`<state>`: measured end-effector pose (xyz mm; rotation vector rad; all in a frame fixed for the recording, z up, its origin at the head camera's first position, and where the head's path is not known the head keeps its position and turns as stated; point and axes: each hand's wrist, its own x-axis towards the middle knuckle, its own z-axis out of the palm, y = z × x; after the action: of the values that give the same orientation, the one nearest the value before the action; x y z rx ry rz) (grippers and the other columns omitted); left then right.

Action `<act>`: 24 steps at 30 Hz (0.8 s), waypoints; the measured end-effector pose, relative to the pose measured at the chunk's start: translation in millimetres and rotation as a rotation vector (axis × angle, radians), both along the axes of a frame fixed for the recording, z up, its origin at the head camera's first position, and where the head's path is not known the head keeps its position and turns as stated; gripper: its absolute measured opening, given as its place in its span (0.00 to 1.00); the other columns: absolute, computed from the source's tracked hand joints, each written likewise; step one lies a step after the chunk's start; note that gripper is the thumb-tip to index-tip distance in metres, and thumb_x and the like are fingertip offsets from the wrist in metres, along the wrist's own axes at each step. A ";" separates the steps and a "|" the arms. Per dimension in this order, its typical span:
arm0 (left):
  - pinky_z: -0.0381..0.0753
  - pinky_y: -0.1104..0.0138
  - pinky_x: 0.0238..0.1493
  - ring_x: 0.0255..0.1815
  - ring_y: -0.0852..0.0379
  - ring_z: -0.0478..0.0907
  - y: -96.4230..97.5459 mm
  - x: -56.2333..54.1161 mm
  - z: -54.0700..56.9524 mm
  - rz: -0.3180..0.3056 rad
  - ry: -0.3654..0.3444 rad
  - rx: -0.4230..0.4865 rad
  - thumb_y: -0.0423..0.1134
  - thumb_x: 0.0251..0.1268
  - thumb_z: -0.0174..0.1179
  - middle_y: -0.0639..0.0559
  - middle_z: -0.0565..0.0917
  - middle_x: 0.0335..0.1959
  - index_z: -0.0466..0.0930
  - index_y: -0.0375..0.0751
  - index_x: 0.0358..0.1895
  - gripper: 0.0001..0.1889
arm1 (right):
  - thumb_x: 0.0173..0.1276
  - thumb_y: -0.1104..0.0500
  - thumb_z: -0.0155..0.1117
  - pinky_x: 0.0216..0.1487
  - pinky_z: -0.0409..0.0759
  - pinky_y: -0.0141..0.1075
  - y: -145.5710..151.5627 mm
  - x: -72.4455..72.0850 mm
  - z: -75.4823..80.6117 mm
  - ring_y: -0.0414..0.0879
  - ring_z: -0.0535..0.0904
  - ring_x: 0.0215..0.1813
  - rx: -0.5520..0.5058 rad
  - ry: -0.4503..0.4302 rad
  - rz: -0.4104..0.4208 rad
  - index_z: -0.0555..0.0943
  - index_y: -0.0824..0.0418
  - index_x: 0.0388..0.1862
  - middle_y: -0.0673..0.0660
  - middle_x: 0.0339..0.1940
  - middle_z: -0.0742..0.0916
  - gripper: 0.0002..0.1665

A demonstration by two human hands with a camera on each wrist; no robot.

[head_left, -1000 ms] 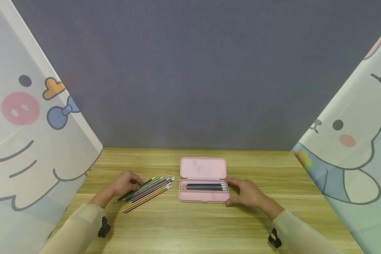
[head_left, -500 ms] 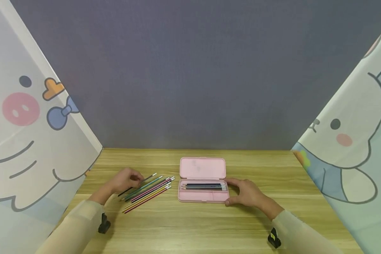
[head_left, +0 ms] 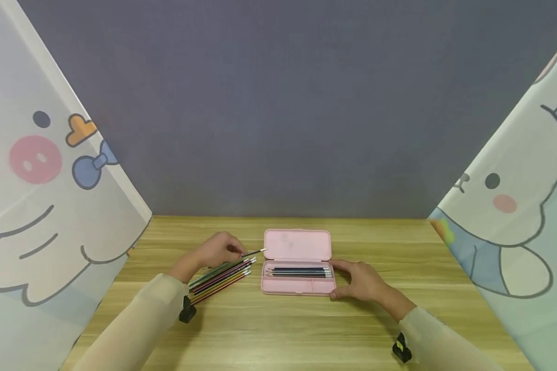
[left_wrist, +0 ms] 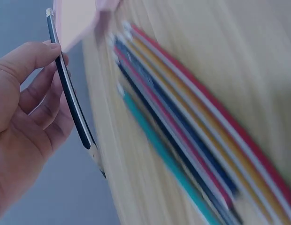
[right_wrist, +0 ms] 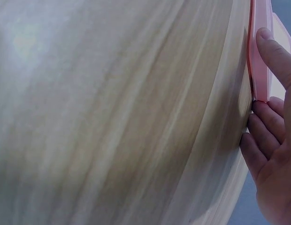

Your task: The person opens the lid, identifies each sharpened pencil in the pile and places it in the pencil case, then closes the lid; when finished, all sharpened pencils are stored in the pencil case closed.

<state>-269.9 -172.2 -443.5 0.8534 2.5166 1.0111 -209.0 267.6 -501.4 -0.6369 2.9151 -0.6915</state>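
Note:
My left hand (head_left: 219, 250) pinches a dark pencil (left_wrist: 70, 89) with a pale stripe between thumb and fingers, its white end pointing toward the case. It is raised over the far side of a loose pile of coloured pencils (head_left: 227, 278) on the table. To the right lies an open pink pencil case (head_left: 285, 286), lid folded back. Several dark pencils (head_left: 299, 272) lie side by side in its long far compartment. My right hand (head_left: 361, 282) grips the case's right end; in the right wrist view the thumb lies along the case (right_wrist: 261, 65) and the fingers touch its end.
The wooden table (head_left: 278, 335) ends at a grey panel (head_left: 278, 129) behind. Cartoon-printed panels (head_left: 23, 216) stand at the left and right sides. In the case, a small divider (head_left: 311, 286) splits the near compartment.
My left hand has lifted the dark pencil off the far edge of the pile and moved it right, toward the case. The right hand stays at the case.

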 end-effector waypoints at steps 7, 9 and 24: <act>0.81 0.70 0.38 0.33 0.67 0.79 66.3 -8.9 -6.7 -0.127 0.077 -0.002 0.29 0.65 0.65 0.48 0.90 0.38 0.91 0.36 0.44 0.08 | 0.44 0.28 0.80 0.61 0.80 0.56 1.6 0.4 -3.3 0.58 0.82 0.63 -0.023 0.000 0.005 0.77 0.51 0.72 0.57 0.64 0.86 0.57; 0.81 0.70 0.40 0.34 0.67 0.80 84.2 -9.9 -8.9 -0.151 0.076 -0.011 0.29 0.65 0.66 0.50 0.91 0.38 0.92 0.37 0.44 0.08 | 0.44 0.28 0.80 0.60 0.80 0.56 1.3 -0.2 -4.2 0.58 0.83 0.62 -0.021 0.002 0.009 0.77 0.51 0.72 0.58 0.63 0.86 0.58; 0.81 0.73 0.42 0.38 0.63 0.85 160.5 -11.7 -29.9 -0.171 0.016 -0.044 0.26 0.61 0.69 0.49 0.92 0.38 0.92 0.38 0.42 0.09 | 0.45 0.26 0.79 0.60 0.81 0.54 3.5 -7.6 -3.4 0.55 0.84 0.61 -0.009 0.005 0.026 0.76 0.51 0.73 0.57 0.63 0.86 0.58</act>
<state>-281.6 -11.7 -473.4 1.0473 2.4201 0.8942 -216.6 271.0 -504.8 -0.6776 2.9040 -0.7018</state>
